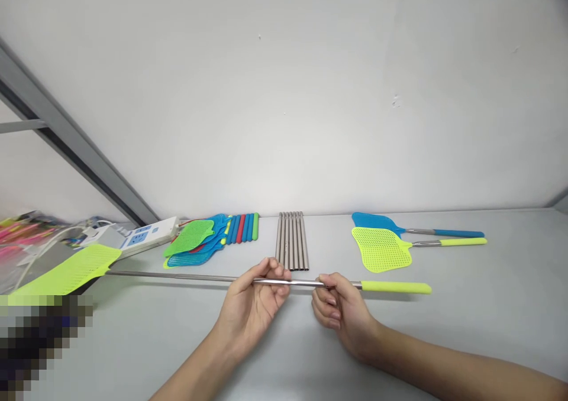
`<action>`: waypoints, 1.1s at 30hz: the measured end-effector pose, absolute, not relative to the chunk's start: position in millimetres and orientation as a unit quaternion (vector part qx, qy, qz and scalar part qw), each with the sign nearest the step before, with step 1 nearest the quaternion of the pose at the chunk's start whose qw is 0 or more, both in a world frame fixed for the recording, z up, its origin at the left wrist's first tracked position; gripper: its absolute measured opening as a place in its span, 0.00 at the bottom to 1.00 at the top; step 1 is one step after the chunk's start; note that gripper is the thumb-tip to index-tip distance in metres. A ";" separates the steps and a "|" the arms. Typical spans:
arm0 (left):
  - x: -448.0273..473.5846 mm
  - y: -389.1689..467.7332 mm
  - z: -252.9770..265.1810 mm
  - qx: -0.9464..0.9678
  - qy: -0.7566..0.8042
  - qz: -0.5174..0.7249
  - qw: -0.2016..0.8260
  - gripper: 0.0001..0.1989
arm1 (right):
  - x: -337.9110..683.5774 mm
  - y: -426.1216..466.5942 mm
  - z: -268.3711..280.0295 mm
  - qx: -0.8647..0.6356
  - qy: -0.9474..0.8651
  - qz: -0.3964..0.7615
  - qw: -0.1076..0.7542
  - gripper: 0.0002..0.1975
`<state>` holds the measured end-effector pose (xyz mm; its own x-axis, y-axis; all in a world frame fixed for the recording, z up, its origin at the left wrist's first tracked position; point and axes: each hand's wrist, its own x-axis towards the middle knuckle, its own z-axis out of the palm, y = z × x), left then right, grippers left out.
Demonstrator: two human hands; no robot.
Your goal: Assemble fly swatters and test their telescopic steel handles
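A yellow-green fly swatter (396, 287) with an extended metal telescopic rod spans the view above the table, its mesh head at the far left and its grip at the right. My left hand (255, 306) is palm up, with the rod resting across it between thumb and curled fingers. Close to the grip, my right hand (341, 309) pinches the metal rod between thumb and forefinger, other fingers folded. Behind my hands lies a row of several metal tubes (291, 241).
Blue (377, 222) and yellow-green (382, 250) swatters lie at the right. Toward the left are stacked swatter heads (190, 240), several coloured grips (240, 229), a white power strip (151, 236) and plastic-wrapped items (26, 241). A wall (310, 93) closes off the grey table's (488, 312) back.
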<state>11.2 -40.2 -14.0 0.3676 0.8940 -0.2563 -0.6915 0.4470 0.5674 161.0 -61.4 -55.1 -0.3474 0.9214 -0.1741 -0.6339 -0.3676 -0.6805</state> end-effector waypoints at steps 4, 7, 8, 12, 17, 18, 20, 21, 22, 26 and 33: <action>16.5 -41.4 -18.7 0.245 0.333 0.443 0.795 0.09 | 160.8 -61.5 -54.2 -0.272 -0.268 0.776 0.502 0.18; 18.8 -43.0 -20.7 0.305 0.350 0.425 0.777 0.14 | 161.2 -61.5 -53.3 -0.272 -0.264 0.776 0.504 0.17; 19.1 -43.6 -21.2 0.329 0.352 0.420 0.769 0.14 | 161.3 -61.4 -53.1 -0.272 -0.264 0.776 0.505 0.17; 19.3 -46.4 -22.8 0.401 0.353 0.386 0.752 0.15 | 161.5 -61.2 -53.4 -0.273 -0.268 0.775 0.502 0.18; 19.4 -47.2 -23.0 0.443 0.359 0.359 0.738 0.15 | 162.0 -61.8 -55.8 -0.266 -0.298 0.771 0.496 0.18; 19.6 -47.1 -22.8 0.449 0.360 0.358 0.735 0.15 | 162.0 -62.1 -56.2 -0.265 -0.307 0.771 0.492 0.18; 20.2 -46.8 -22.6 0.463 0.363 0.352 0.728 0.15 | 161.8 -63.1 -56.3 -0.263 -0.324 0.772 0.480 0.19; 20.7 -46.5 -22.8 0.474 0.364 0.346 0.723 0.15 | 161.6 -63.7 -56.0 -0.263 -0.333 0.771 0.475 0.19; 21.2 -46.1 -23.2 0.486 0.364 0.339 0.719 0.16 | 161.5 -64.2 -55.6 -0.262 -0.345 0.769 0.470 0.19; 22.0 -43.1 -26.9 0.553 0.372 0.307 0.680 0.19 | 161.2 -65.5 -53.9 -0.251 -0.403 0.749 0.463 0.21; 21.4 -41.5 -21.5 0.602 0.371 0.238 0.666 0.26 | 160.6 -65.0 -53.2 -0.269 -0.467 0.709 0.455 0.25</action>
